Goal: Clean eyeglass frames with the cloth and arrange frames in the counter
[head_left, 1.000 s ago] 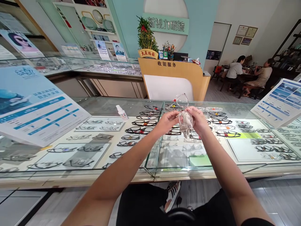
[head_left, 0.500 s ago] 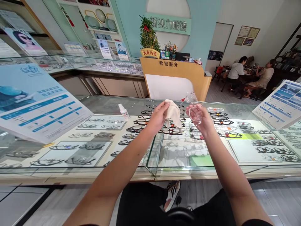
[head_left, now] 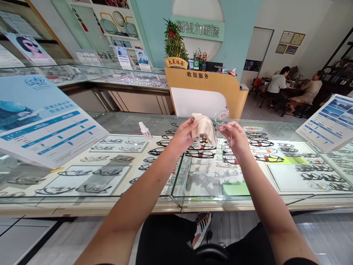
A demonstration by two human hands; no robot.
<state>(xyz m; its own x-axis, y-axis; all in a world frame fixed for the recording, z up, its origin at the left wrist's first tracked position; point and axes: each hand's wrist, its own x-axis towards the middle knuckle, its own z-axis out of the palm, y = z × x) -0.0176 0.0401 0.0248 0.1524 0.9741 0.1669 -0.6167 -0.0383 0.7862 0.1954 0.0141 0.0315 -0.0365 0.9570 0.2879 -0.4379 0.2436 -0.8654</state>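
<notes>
My left hand (head_left: pixel 185 135) pinches a cream cleaning cloth (head_left: pixel 204 129), which hangs down in folds above the glass display case (head_left: pixel 129 127). To its right, my right hand (head_left: pixel 237 138) is closed on a pair of clear-framed eyeglasses (head_left: pixel 222 115). One lens points up above the fingers, and the other is partly hidden by them. The cloth and the eyeglasses are close together; I cannot tell whether they touch. Beneath both hands, rows of dark-framed eyeglasses (head_left: pixel 200 152) lie inside the case.
A white spray bottle (head_left: pixel 145 131) stands on the glass left of my hands. Printed card stands rise at the left (head_left: pixel 46 121) and right (head_left: pixel 328 121). A wooden cashier counter (head_left: pixel 204 82) is beyond the case. Two people sit at a table at the back right.
My right hand has turned the eyeglasses, so the lower lens now shows nearly edge-on. The cloth in my left hand has spread wider and shifted slightly right.
</notes>
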